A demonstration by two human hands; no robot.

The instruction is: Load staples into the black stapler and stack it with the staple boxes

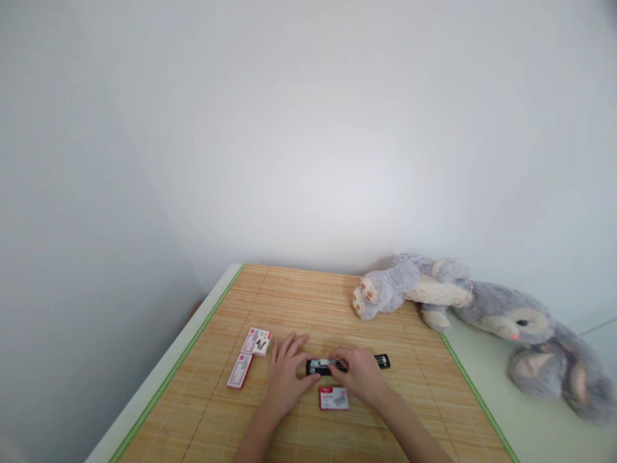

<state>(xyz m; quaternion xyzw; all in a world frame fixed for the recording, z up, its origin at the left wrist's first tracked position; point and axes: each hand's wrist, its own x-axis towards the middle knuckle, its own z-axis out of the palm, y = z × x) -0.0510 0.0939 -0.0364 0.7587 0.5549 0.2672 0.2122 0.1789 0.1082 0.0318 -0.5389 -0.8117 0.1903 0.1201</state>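
Bamboo mat was seen from the head, its far right covered by a plush rabbit. The black stapler was held between thumb and forefinger of the spread left hand; whatever was pinched by the right hand over its middle could not be told. A red-and-white box was set just nearer, small boxes leftward.

The left forearm and right forearm, both bare, slant inward and up; the left hand, palm down, fans its fingers, forefinger and thumb apart, while the right hand faces it, fingers curled, tips close together
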